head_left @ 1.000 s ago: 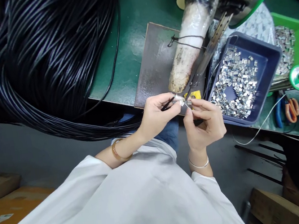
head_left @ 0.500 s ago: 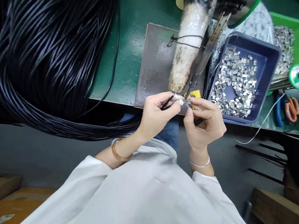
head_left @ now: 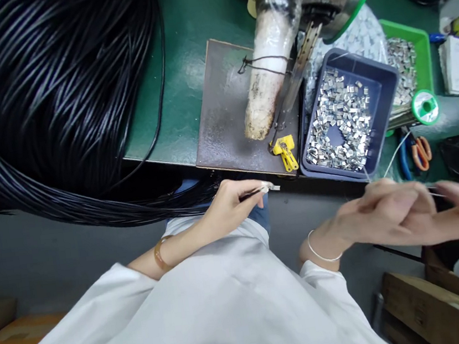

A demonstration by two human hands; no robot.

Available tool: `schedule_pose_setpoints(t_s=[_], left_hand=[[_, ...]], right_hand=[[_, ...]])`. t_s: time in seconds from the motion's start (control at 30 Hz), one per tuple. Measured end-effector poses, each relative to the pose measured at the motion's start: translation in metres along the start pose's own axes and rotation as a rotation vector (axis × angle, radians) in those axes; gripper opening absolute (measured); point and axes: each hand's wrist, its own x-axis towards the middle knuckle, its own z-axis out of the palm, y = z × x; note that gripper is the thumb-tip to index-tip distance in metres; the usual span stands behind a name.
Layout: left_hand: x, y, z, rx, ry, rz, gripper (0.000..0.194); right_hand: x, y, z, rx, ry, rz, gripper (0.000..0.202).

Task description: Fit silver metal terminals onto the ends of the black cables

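Our left hand [head_left: 233, 202] pinches the cable [head_left: 251, 193], its metal clip [head_left: 275, 187] just beyond the fingertips; our right hand's [head_left: 410, 211] blurred grip we can't tell.

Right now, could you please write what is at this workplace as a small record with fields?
left hand: pinching a small silver metal piece
right hand: blurred, near a thin white thread; grip unclear
dark blue plastic tray: many small silver metal pieces
bright green plastic tray: similar pieces
flat brown board: yellow plastic piece near its front edge
left side: large bundle of black cables
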Motion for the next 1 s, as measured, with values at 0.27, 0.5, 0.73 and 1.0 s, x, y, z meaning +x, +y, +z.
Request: schedule_pose_setpoints(t_s=[0.27,0.5,0.73,1.0], left_hand=[[-0.006,0.010,-0.036,-0.592,0.444,-0.051,0.025],[0.016,0.049,-0.029,-0.457,0.095,0.193,0.012],[0.006,0.047,0.009,0.137,-0.399,0.477,0.014],[0.019,0.008,-0.001,-0.661,0.192,-0.035,0.029]], right_hand=[[0.049,0.040,-0.001,-0.406,-0.293,0.094,0.009],[0.072,0.060,0.016,-0.564,-0.520,-0.012,0.010],[0.080,0.066,0.015,-0.588,-0.555,-0.048,0.011],[0.070,0.065,0.017,-0.469,-0.261,-0.124,0.012]])
